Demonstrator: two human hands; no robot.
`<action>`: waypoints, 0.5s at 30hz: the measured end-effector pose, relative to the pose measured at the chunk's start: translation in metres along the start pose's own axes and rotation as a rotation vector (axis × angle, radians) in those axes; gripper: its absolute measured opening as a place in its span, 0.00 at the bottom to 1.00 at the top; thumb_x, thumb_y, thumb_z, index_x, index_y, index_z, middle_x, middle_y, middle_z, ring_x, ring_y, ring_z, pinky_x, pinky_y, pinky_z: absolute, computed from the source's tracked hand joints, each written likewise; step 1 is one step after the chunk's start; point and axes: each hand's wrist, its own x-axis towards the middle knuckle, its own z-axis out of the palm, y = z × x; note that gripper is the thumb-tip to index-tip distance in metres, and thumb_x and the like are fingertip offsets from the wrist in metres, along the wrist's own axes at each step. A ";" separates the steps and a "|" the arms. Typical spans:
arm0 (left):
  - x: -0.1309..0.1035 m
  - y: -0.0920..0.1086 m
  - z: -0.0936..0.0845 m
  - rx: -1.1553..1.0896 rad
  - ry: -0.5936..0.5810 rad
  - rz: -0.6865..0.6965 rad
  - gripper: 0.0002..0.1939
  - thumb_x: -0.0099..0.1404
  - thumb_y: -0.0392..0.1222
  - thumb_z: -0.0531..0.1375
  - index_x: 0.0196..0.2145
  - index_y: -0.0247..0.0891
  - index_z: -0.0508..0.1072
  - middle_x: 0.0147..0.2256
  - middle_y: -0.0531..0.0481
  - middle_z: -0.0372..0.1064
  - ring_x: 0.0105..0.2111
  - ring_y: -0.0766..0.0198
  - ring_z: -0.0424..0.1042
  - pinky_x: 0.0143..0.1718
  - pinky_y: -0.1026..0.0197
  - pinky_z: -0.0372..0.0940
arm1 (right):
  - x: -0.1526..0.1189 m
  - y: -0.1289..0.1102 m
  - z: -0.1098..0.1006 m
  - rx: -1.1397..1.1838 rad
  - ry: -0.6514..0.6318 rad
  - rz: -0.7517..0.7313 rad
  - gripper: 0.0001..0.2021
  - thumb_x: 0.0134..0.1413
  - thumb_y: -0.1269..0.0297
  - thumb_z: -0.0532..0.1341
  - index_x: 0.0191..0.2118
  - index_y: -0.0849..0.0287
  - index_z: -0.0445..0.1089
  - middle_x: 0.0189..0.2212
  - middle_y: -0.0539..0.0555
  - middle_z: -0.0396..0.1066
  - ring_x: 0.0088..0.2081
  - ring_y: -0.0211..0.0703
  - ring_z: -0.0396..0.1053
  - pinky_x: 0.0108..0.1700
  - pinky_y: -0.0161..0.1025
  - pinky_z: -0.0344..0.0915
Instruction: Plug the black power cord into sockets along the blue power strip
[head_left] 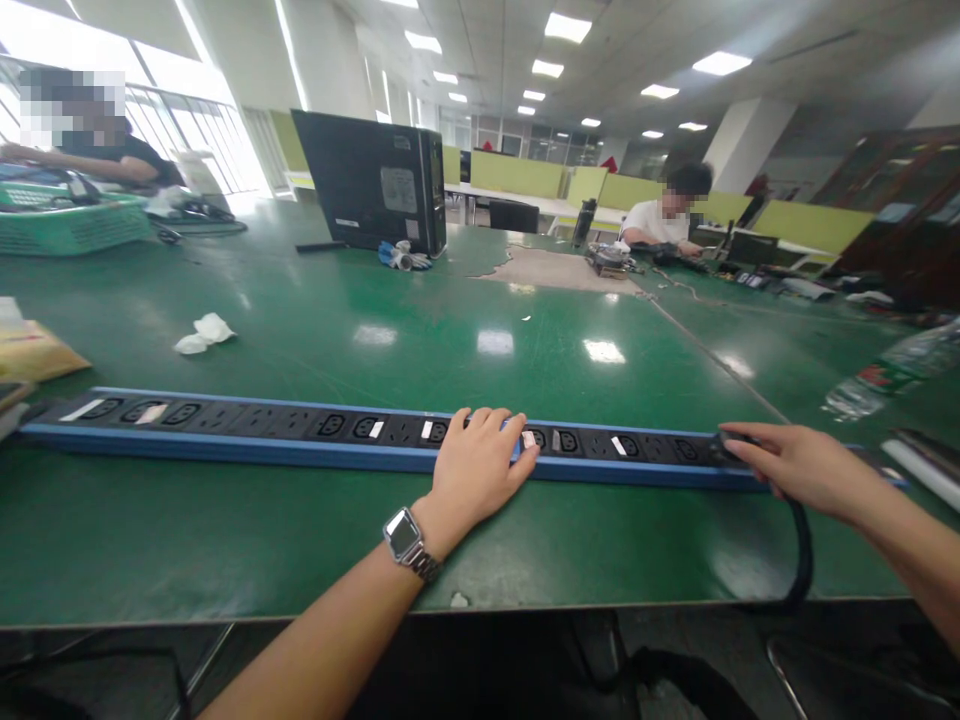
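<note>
A long power strip with a blue housing and a row of black sockets lies across the table, with white labels stuck beside some sockets. My left hand grips it near the middle, fingers curled over its far edge and thumb along the top. Close to the strip's right end, my right hand is closed on a black plug, which is at a socket; whether it is fully seated I cannot tell. From that hand a thick black cable loops down over the table's front edge.
On the green table stand a black computer case, work gloves and crumpled tissue. A plastic bottle lies right; a green basket is far left. Two people sit across the table.
</note>
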 end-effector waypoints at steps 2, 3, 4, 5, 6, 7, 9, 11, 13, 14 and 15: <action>0.000 0.001 0.000 -0.003 0.000 -0.004 0.19 0.72 0.50 0.50 0.53 0.39 0.70 0.49 0.45 0.73 0.50 0.52 0.69 0.55 0.46 0.55 | 0.003 -0.001 0.001 -0.016 0.040 -0.007 0.29 0.55 0.48 0.54 0.54 0.63 0.74 0.20 0.54 0.72 0.21 0.47 0.69 0.27 0.41 0.61; 0.000 0.001 0.000 -0.007 0.000 -0.004 0.19 0.72 0.50 0.51 0.53 0.39 0.70 0.49 0.45 0.73 0.50 0.52 0.69 0.55 0.46 0.55 | 0.004 -0.001 0.001 -0.039 0.071 -0.034 0.28 0.54 0.50 0.56 0.52 0.63 0.76 0.23 0.56 0.75 0.24 0.48 0.72 0.29 0.41 0.62; 0.000 0.001 0.000 -0.012 0.001 -0.003 0.19 0.72 0.51 0.51 0.53 0.39 0.70 0.49 0.45 0.73 0.50 0.52 0.68 0.55 0.46 0.55 | 0.005 -0.002 0.002 -0.065 0.097 -0.063 0.25 0.52 0.52 0.58 0.50 0.63 0.78 0.27 0.58 0.77 0.28 0.49 0.73 0.32 0.42 0.63; -0.001 0.001 0.000 -0.018 0.002 -0.002 0.19 0.72 0.51 0.51 0.53 0.39 0.71 0.49 0.45 0.73 0.50 0.52 0.68 0.56 0.47 0.55 | 0.006 -0.002 0.003 -0.085 0.109 -0.086 0.23 0.50 0.54 0.60 0.48 0.63 0.79 0.28 0.59 0.77 0.30 0.50 0.74 0.34 0.42 0.64; -0.001 0.001 -0.001 -0.024 0.002 0.000 0.19 0.72 0.51 0.51 0.53 0.39 0.71 0.49 0.45 0.73 0.51 0.52 0.68 0.56 0.47 0.55 | 0.007 -0.001 0.004 -0.089 0.103 -0.097 0.22 0.49 0.55 0.62 0.47 0.63 0.79 0.28 0.59 0.78 0.30 0.50 0.74 0.35 0.42 0.64; -0.001 0.000 -0.001 -0.030 0.001 0.003 0.19 0.72 0.51 0.51 0.53 0.39 0.70 0.49 0.45 0.73 0.51 0.52 0.68 0.56 0.47 0.55 | 0.008 -0.001 0.004 -0.077 0.084 -0.096 0.22 0.49 0.56 0.62 0.46 0.63 0.80 0.26 0.58 0.77 0.28 0.49 0.73 0.34 0.42 0.63; -0.001 -0.002 -0.001 -0.043 0.000 0.006 0.19 0.72 0.51 0.51 0.53 0.39 0.70 0.49 0.44 0.73 0.51 0.52 0.68 0.56 0.46 0.55 | 0.010 0.001 0.002 -0.036 0.031 -0.080 0.22 0.52 0.54 0.60 0.47 0.64 0.79 0.18 0.55 0.73 0.21 0.48 0.70 0.30 0.42 0.61; -0.002 -0.004 -0.001 -0.057 0.001 0.000 0.19 0.71 0.50 0.51 0.53 0.39 0.71 0.49 0.44 0.73 0.51 0.52 0.69 0.56 0.45 0.55 | 0.012 0.000 -0.005 -0.021 0.030 -0.076 0.21 0.53 0.54 0.60 0.44 0.64 0.80 0.15 0.54 0.70 0.19 0.46 0.68 0.28 0.42 0.59; -0.002 -0.003 -0.001 -0.082 0.005 -0.016 0.18 0.71 0.49 0.51 0.52 0.39 0.71 0.50 0.44 0.72 0.51 0.51 0.69 0.56 0.44 0.56 | 0.008 -0.014 -0.014 -0.064 0.188 -0.047 0.17 0.51 0.55 0.63 0.39 0.63 0.81 0.17 0.56 0.71 0.20 0.45 0.68 0.27 0.41 0.58; -0.001 0.000 -0.002 -0.104 0.012 -0.023 0.18 0.71 0.49 0.52 0.53 0.39 0.70 0.51 0.43 0.71 0.52 0.51 0.68 0.56 0.44 0.56 | 0.002 -0.028 -0.017 -0.084 0.300 -0.025 0.16 0.50 0.55 0.64 0.37 0.61 0.82 0.18 0.56 0.72 0.21 0.44 0.67 0.27 0.41 0.58; -0.001 0.006 -0.003 -0.138 0.023 -0.020 0.20 0.70 0.49 0.54 0.55 0.39 0.68 0.54 0.43 0.70 0.54 0.51 0.67 0.57 0.45 0.56 | -0.006 -0.046 -0.018 -0.089 0.408 -0.019 0.16 0.49 0.54 0.64 0.37 0.60 0.81 0.20 0.57 0.74 0.22 0.44 0.67 0.27 0.41 0.58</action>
